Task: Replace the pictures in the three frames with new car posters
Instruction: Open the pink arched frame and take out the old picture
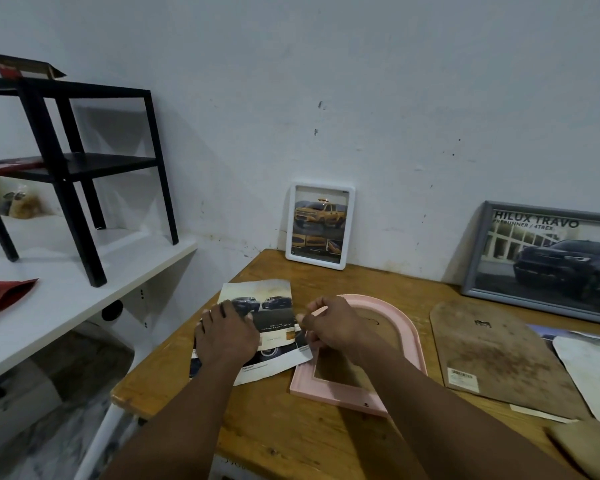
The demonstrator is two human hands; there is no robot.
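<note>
The poster in the grey frame (548,261) leaning on the wall reads "HILUX TRAVO", with "PRERUNNER / 4TREX" beneath. Print on the other posters and the backing board's barcode label (462,376) is too small to read.

Three frames: white frame (321,187), grey frame (473,251), pink frame (329,388); one loose car poster (257,292); one brown backing board (492,351).

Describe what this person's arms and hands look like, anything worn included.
The left forearm and right forearm are bare to the picture's edge, no sleeve or cuff in view. The left hand and right hand are ungloved, with no watch, bracelet or ring visible.
</note>
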